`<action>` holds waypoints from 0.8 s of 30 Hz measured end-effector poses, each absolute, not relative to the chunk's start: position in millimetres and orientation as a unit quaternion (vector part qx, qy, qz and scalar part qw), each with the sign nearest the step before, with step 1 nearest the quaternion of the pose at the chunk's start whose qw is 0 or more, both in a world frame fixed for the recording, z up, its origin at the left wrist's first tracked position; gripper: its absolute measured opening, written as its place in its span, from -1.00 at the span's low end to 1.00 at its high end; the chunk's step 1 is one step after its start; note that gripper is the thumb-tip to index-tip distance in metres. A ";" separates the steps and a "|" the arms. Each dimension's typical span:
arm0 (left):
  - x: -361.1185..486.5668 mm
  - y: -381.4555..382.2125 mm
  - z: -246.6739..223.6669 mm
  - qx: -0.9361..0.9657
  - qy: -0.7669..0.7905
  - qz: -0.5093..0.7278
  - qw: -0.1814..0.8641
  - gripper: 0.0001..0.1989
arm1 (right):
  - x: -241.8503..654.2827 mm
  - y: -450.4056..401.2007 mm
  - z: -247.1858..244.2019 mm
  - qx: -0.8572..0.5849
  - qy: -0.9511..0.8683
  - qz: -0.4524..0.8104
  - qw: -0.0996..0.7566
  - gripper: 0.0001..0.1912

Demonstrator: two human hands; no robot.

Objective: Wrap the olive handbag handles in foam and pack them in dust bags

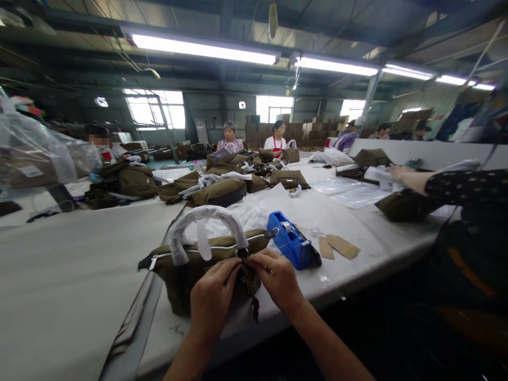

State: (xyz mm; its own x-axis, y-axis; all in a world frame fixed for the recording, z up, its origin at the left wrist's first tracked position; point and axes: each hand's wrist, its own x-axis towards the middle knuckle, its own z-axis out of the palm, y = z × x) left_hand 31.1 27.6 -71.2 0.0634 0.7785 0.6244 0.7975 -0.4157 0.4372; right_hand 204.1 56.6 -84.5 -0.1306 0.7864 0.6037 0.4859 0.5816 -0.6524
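An olive bag (178,286) with a white zipper stands upright near the table's front edge. Its handles (206,214) are wrapped in white material and arch above it. At the ring below the right end of the handle, my left hand (214,293) and my right hand (278,275) meet with fingers pinched. Between them hangs a dark charm or tassel (255,308); both hands appear closed on its upper part, though the exact grip is small. Just behind my right hand lies a blue tape dispenser (291,241).
Brown tags (343,246) lie right of the dispenser. White wrapping (257,209) and piled olive bags (218,193) are behind. At the right, a person's arm (413,180) in a dotted sleeve reaches over another bag (405,205). Several people sit farther back.
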 end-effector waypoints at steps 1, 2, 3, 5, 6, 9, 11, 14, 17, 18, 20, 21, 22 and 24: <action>28.4 28.1 -72.6 -0.733 -0.524 -0.435 0.009 -0.76 | 204.7 56.0 -83.6 -0.431 -0.738 0.150 0.498 -0.83; 24.9 28.6 -73.4 -0.733 -0.508 -0.453 0.006 -0.77 | 206.1 55.2 -82.7 -0.431 -0.740 0.147 0.496 -0.83; 20.7 29.1 -73.4 -0.727 -0.498 -0.473 0.001 -0.78 | 208.5 54.3 -81.8 -0.432 -0.741 0.142 0.494 -0.82; 11.2 29.4 -70.6 -0.686 -0.513 -0.515 -0.020 -0.79 | 215.2 52.2 -79.6 -0.444 -0.737 0.128 0.493 -0.82; 6.7 29.1 -67.7 -0.656 -0.535 -0.531 -0.039 -0.76 | 219.0 50.9 -78.3 -0.454 -0.732 0.120 0.494 -0.82; 1.1 24.9 -55.2 -0.584 -0.589 -0.545 -0.122 -0.64 | 227.2 45.6 -73.4 -0.477 -0.717 0.122 0.493 -0.84; 6.4 19.8 -46.4 -0.565 -0.588 -0.550 -0.179 -0.63 | 227.4 41.2 -70.5 -0.480 -0.716 0.144 0.486 -0.87; 20.7 13.4 -38.3 -0.546 -0.569 -0.570 -0.229 -0.64 | 221.4 35.1 -70.3 -0.501 -0.713 0.164 0.462 -0.87; 27.2 13.1 -37.9 -0.545 -0.550 -0.583 -0.246 -0.64 | 214.8 31.5 -75.8 -0.537 -0.708 0.154 0.432 -0.75; 26.6 14.2 -38.9 -0.549 -0.543 -0.583 -0.251 -0.64 | 213.4 31.1 -78.2 -0.544 -0.707 0.150 0.427 -0.73; 23.1 16.8 -41.1 -0.559 -0.531 -0.579 -0.263 -0.63 | 212.0 31.5 -82.7 -0.550 -0.703 0.148 0.427 -0.73; 21.1 18.0 -42.0 -0.565 -0.527 -0.575 -0.270 -0.62 | 211.9 32.0 -84.5 -0.553 -0.699 0.150 0.429 -0.76; 19.4 19.0 -42.7 -0.567 -0.525 -0.571 -0.277 -0.62 | 212.3 32.6 -85.8 -0.555 -0.694 0.154 0.432 -0.79; 17.3 20.9 -44.3 -0.562 -0.526 -0.568 -0.291 -0.61 | 214.3 33.2 -87.3 -0.556 -0.688 0.168 0.435 -0.85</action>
